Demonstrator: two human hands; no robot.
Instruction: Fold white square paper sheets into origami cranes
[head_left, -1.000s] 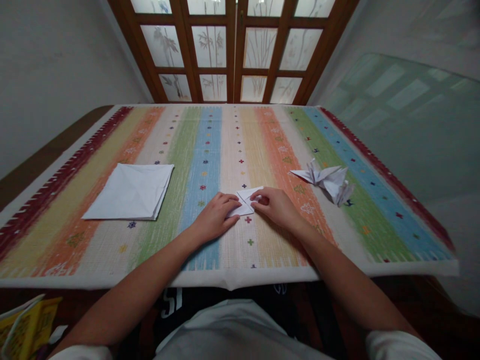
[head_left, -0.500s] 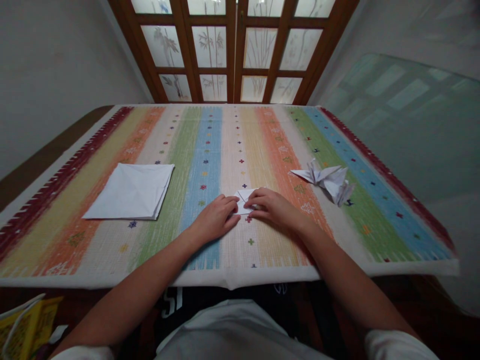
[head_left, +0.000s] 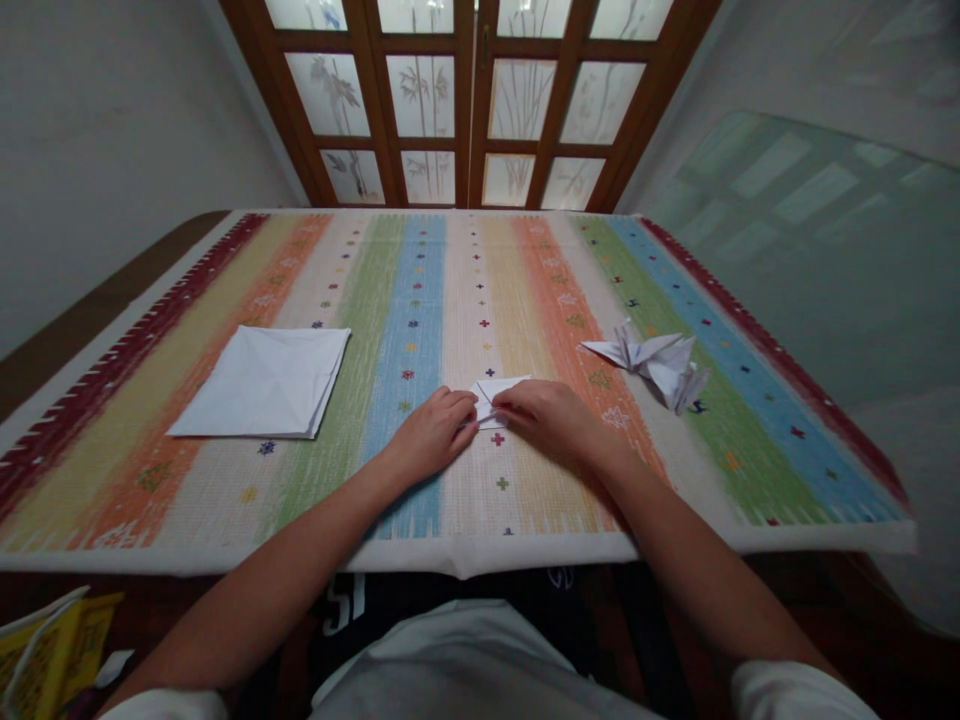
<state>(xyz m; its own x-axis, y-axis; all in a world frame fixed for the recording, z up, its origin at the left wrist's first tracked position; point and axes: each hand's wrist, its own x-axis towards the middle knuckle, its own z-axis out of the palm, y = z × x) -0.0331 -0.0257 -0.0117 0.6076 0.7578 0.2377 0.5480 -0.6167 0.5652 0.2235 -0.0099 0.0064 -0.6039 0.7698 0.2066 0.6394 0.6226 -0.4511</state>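
A small folded piece of white paper (head_left: pixel 487 392) lies on the striped tablecloth in front of me, with crease lines meeting near its middle. My left hand (head_left: pixel 444 425) pinches its left edge between thumb and fingers. From the other side, my right hand (head_left: pixel 541 410) has its fingers closed on the paper's right part, the fingertips close to the centre crease. Both hands rest low on the cloth and cover portions of the paper.
A stack of white paper squares (head_left: pixel 259 385) lies to the left. Folded paper cranes (head_left: pixel 656 362) sit on the right. The striped tablecloth (head_left: pixel 420 300) spreads toward paned wooden doors (head_left: pixel 469 110). A yellow bag (head_left: pixel 64 640) is below the table at lower left.
My right hand's fingers have drawn together into a tighter pinch near the centre crease, uncovering more of the paper's upper edge. My left hand stays almost still.
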